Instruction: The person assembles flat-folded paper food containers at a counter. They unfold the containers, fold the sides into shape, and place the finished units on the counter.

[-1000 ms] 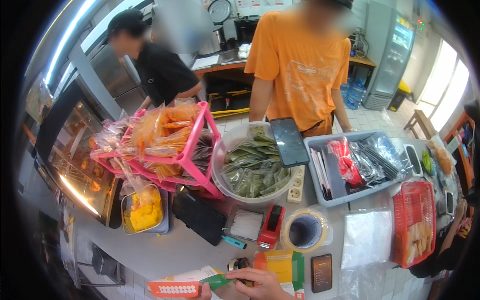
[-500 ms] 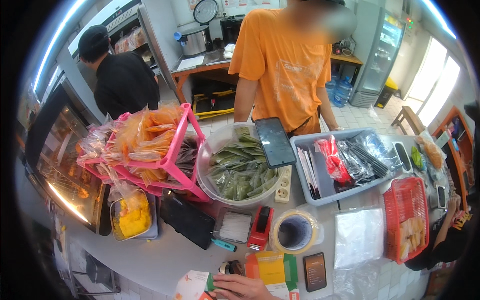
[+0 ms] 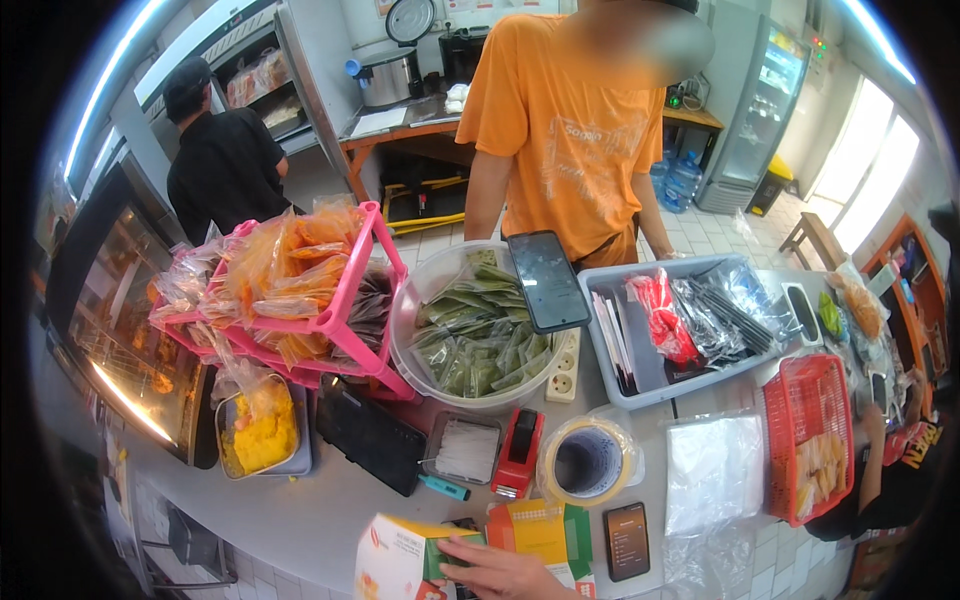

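Note:
A white, green and yellow cardboard food box (image 3: 395, 560) stands at the near edge of the table, with its upper part folded up and yellow showing along the top. My right hand (image 3: 490, 568) lies against the box's green side, fingers bent around that panel and gripping it. My left hand is out of view. Beside my right hand is a flat unfolded carton (image 3: 540, 530) in yellow, green and white. A phone with a lit screen (image 3: 627, 541) rests to its right. A red stapler (image 3: 520, 453) and a roll of clear tape (image 3: 587, 460) sit just beyond.
A tub of green packets (image 3: 480, 380) stands mid-table, between a pink rack of orange packets (image 3: 345, 300) and a grey-blue tray (image 3: 630, 398). Farther right are clear plastic bags (image 3: 714, 460) and a red basket (image 3: 808, 390). A person in orange (image 3: 570, 150) stands opposite.
The food box has risen and opened from a flatter shape into a fuller one. My right hand has moved slightly with it. The person in black at the back left has shifted left.

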{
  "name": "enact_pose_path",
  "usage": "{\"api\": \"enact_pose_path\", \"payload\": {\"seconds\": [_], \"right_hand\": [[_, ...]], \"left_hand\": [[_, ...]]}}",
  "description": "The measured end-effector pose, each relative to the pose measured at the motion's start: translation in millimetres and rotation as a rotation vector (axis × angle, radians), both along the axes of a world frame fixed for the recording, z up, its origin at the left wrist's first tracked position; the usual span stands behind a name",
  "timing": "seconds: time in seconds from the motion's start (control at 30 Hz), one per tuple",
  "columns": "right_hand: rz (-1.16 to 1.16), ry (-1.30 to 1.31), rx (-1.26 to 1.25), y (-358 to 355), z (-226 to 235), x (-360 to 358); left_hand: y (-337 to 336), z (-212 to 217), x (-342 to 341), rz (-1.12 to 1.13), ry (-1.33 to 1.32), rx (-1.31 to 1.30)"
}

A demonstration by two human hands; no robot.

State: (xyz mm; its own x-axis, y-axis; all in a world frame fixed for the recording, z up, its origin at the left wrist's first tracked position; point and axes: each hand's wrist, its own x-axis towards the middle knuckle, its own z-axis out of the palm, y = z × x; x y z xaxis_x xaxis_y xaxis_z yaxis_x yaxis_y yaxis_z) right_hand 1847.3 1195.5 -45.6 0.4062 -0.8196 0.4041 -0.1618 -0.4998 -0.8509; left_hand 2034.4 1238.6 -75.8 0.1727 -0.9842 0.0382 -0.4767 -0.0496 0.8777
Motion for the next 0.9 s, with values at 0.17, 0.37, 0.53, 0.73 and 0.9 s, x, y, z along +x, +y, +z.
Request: {"api": "enact_pose_path", "payload": {"seconds": [0.17,0.37,0.53,0.73,0.9], "right_hand": [[0.167,0.007,0.092,-3.7,-1.5,-6.6],[0.248,0.140,0.003,14.8,18.9,-15.3],[-0.015,0.321,0.060,29.8,26.1,-17.6],[-0.015,-0.065,0.235,67.8,27.2,-68.0],[-0.088,-0.223,0.181,103.2,41.0,-84.4]], "left_hand": [[9.4,2.5,-15.2,-0.069,-0.042,-0.041],[23.9,7.9,-49.0,-0.154,-0.121,-0.132],[43.1,15.4,-82.4,-0.178,-0.232,-0.268],[91.4,32.1,-113.4,0.409,-0.237,-0.731],[116.1,56.1,-130.9,0.429,-0.097,-1.080]]}}
